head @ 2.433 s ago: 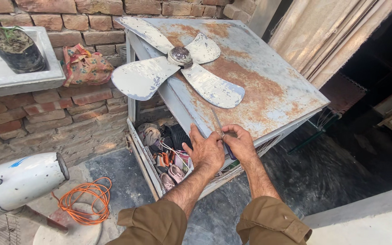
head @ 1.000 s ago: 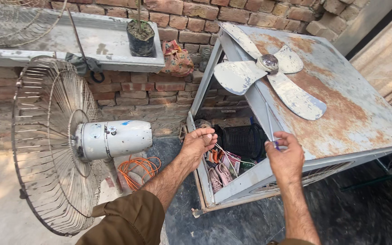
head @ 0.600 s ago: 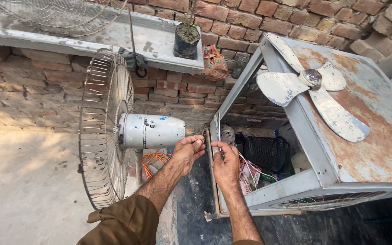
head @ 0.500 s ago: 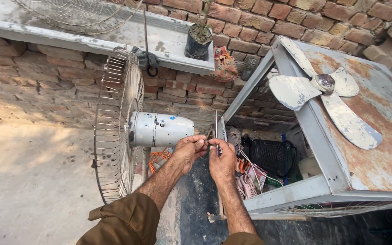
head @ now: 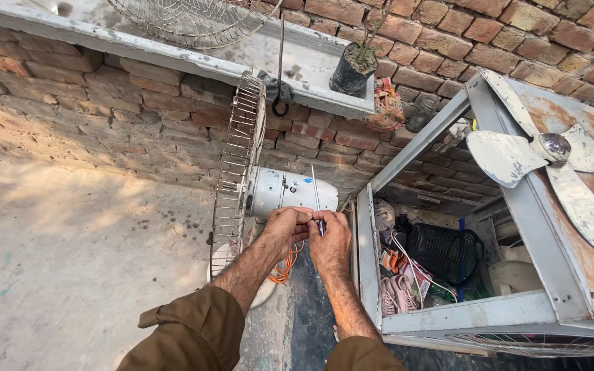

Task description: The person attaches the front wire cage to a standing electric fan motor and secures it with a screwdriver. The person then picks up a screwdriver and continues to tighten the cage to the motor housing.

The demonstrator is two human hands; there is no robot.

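Gripping a thin screwdriver (head: 316,199) between them, both hands now meet just in front of the white fan motor (head: 290,192): the right hand (head: 331,239) is closed around the handle with the shaft pointing up, and the left hand (head: 287,227) is curled with its fingertips pinched at the same spot. A couple of seconds ago both hands were pressed on the rusty metal cabinet (head: 579,206); they have since left it and moved to the fan, and the view has swung left with them. The wire fan guard (head: 238,158) stands upright against the brick wall (head: 104,103), orange cable (head: 284,264) lies below the hands, and the loose fan blade (head: 551,165) rests on the cabinet top.
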